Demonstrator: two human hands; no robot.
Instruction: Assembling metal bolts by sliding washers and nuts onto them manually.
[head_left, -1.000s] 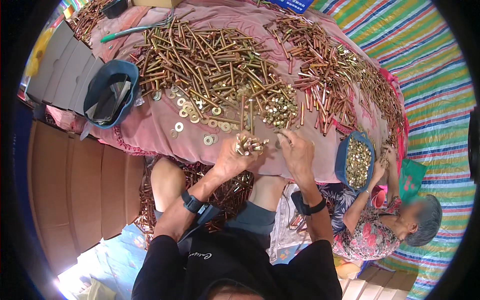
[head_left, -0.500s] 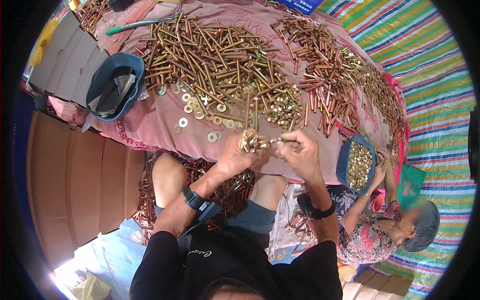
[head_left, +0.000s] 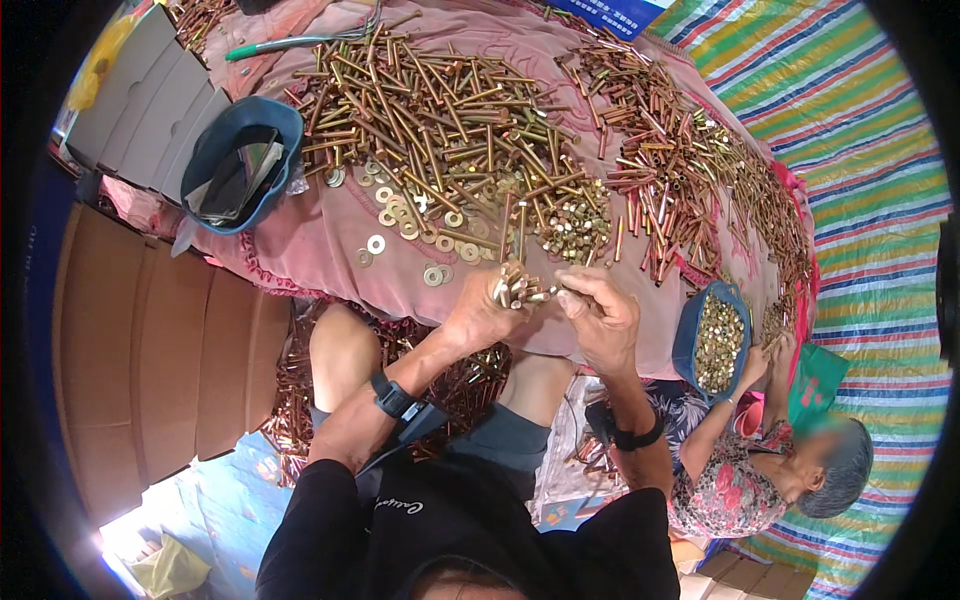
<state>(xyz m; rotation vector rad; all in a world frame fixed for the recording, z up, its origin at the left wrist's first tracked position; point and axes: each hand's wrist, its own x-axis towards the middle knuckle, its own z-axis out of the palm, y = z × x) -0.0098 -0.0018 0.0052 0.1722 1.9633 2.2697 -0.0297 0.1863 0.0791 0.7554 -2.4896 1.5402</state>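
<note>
My left hand (head_left: 480, 315) is closed round a bunch of brass-coloured bolts (head_left: 515, 287), their ends pointing toward my right hand. My right hand (head_left: 607, 320) is closed in a pinch at the end of one bolt; what sits between its fingertips is too small to make out. Just beyond my hands lies a heap of small nuts (head_left: 575, 232) on the pink cloth (head_left: 330, 250). Flat washers (head_left: 395, 210) are scattered to their left. A big pile of long bolts (head_left: 430, 110) spreads behind them.
Blue tubs stand on both sides: one (head_left: 290, 150) with dark items, one (head_left: 683, 350) full of small nuts. More metal pieces (head_left: 690, 180) cover the right. A co-worker (head_left: 735, 470) sits there, hands at the cloth's edge. Cardboard boxes (head_left: 150, 370) line the left. Bolts lie below my knees.
The view has shifted slightly. My hands keep nearly the same place, with the right fingers still pinched by the bolt ends. The co-worker's arms have moved a little.
</note>
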